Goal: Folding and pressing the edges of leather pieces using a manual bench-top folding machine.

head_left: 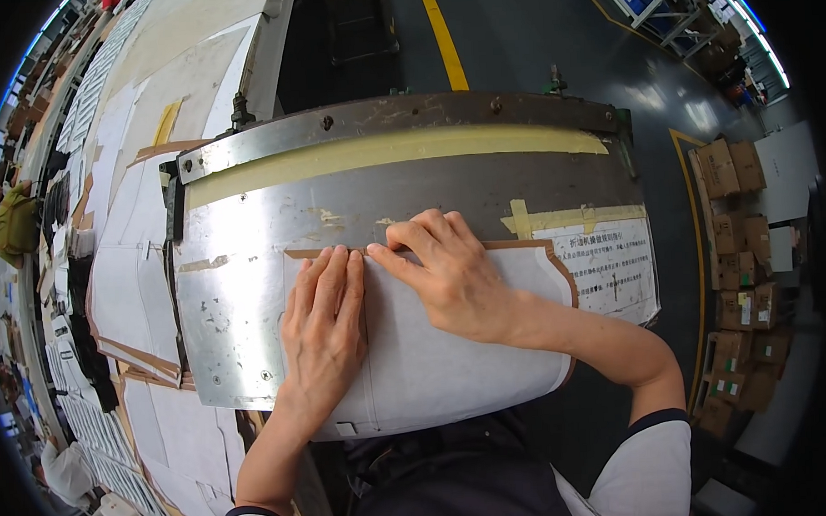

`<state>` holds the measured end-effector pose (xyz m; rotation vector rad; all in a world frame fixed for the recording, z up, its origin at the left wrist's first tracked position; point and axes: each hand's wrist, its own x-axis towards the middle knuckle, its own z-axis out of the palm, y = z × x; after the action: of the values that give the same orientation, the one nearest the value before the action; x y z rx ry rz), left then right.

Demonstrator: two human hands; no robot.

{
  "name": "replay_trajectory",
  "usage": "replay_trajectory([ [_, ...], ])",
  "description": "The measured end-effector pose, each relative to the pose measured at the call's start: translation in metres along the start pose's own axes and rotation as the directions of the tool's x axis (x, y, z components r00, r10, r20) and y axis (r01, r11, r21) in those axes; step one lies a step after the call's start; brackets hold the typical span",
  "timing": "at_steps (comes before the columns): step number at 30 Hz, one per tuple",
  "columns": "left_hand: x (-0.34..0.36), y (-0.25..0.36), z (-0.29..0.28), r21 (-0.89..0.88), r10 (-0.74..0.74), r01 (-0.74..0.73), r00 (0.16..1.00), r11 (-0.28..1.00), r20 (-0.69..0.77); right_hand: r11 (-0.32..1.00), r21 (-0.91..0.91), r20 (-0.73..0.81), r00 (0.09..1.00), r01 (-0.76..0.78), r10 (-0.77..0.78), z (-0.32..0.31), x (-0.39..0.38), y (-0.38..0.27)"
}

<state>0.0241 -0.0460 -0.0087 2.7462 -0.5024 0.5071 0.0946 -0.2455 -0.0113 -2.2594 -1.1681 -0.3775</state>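
A white panel with brown edging [458, 379] lies on a steel machine plate [224, 319]. My left hand [324, 329] rests on the panel, fingers stretched out and tips at its upper edge. Just to its right, my right hand [450, 279] has its fingers curled at that same edge, the thumb reaching toward the left fingertips. A metal bar [417, 110] crosses the plate's far side, with a long strip of yellowish tape [400, 146] below it. A taped instruction sheet [614, 278] lies at the plate's right.
Stacked pattern pieces [132, 295] cover the long table at left, where two co-workers [16, 222] are partly visible. Cardboard boxes [735, 228] stand along the right, beside a yellow floor line [702, 330]. A metal rack [641, 4] is at upper right.
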Motion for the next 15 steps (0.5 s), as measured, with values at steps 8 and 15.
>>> replay_trajectory([
  [8, -0.002, 0.001, -0.001, 0.012, 0.000, 0.000, 1.000, 1.000, -0.001, 0.986, -0.134, 0.026, 0.995, 0.100, -0.098, 0.005, 0.001, -0.006],
  [15, 0.000, 0.006, -0.005, 0.039, 0.013, -0.013, 1.000, 0.999, 0.010, 0.973, -0.210, 0.000, 0.995, 0.096, -0.098, 0.003, -0.013, -0.006],
])
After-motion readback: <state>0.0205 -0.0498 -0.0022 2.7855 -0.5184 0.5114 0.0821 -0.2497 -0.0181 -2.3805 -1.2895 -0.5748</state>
